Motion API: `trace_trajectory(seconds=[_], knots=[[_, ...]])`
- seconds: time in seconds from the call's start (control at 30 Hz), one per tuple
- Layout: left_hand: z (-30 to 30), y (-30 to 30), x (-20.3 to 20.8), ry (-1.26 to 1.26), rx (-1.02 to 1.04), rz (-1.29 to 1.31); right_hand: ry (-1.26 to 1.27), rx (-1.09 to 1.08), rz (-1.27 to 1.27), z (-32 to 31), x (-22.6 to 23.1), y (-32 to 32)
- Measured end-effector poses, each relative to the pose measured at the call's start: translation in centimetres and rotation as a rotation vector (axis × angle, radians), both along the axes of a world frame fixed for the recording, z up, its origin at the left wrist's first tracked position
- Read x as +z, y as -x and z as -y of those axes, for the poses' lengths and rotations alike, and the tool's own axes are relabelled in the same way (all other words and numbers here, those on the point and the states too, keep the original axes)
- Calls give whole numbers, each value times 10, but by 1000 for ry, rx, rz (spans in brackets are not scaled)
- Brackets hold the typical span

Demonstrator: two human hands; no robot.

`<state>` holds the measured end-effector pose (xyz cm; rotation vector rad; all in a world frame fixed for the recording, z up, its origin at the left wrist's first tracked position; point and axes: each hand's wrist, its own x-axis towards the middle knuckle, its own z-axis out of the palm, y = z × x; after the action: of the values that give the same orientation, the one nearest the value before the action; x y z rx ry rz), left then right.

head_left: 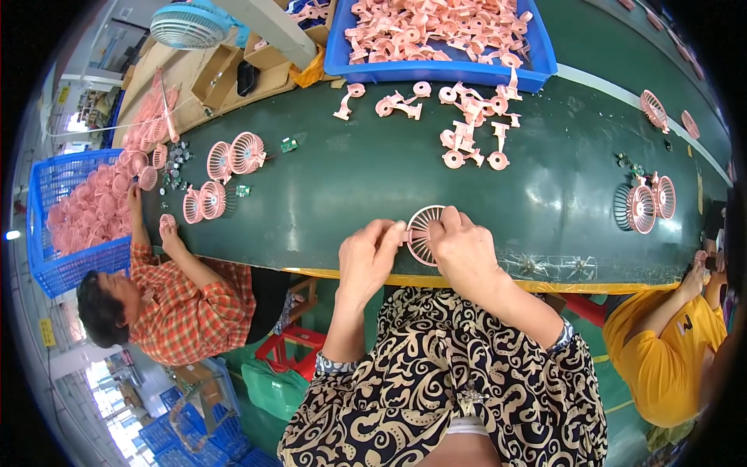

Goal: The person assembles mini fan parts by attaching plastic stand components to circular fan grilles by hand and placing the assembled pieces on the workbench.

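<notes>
Close to the front edge of the green table, a round pink fan cage (421, 238) with thin spokes is between my two hands. My left hand (369, 255) pinches a small tab at the cage's left side between thumb and fingers. My right hand (464, 247) grips the right part of the cage, its fingers bent over the rim and hiding that side. Beyond my hands, several loose pink brackets (464, 132) with round ends lie in a heap, and a few more brackets (398, 105) lie to the left of it.
A blue tray (443, 74) full of pink parts stands at the far side. To the left, fan cages (210, 201) and small circuit boards (289, 145) lie before a co-worker in a checked shirt (191, 311). More cages (643, 208) sit at right, near a person in yellow (661, 358).
</notes>
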<state>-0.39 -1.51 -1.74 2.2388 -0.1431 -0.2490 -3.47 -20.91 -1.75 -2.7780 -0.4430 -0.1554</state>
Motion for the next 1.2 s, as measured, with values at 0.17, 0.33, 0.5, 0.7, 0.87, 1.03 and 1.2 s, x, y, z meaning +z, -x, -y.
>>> trace_trajectory(seconds=[0.17, 0.33, 0.5, 0.7, 0.87, 1.03, 1.2], knots=[[17, 3, -4, -86, -11, 149, -56, -9, -1, -1, -3, 0], [21, 6, -9, -72, -35, 250, -155, -32, 24, 3, -8, 4], [12, -4, -9, 24, -55, 247, -355, 3, -20, 9, 19, 10], [-27, -64, -20, 133, 130, 304, -344, -87, 13, 45, 24, 23], [-100, -140, -21, -333, 409, 811, -301, -488, 5, 111, 22, 41], [-158, -179, -39, -507, 469, 537, -95, -841, 112, 187, 17, 55], [-102, -140, -16, -463, 392, 417, -98, -992, 285, 202, 9, 51]])
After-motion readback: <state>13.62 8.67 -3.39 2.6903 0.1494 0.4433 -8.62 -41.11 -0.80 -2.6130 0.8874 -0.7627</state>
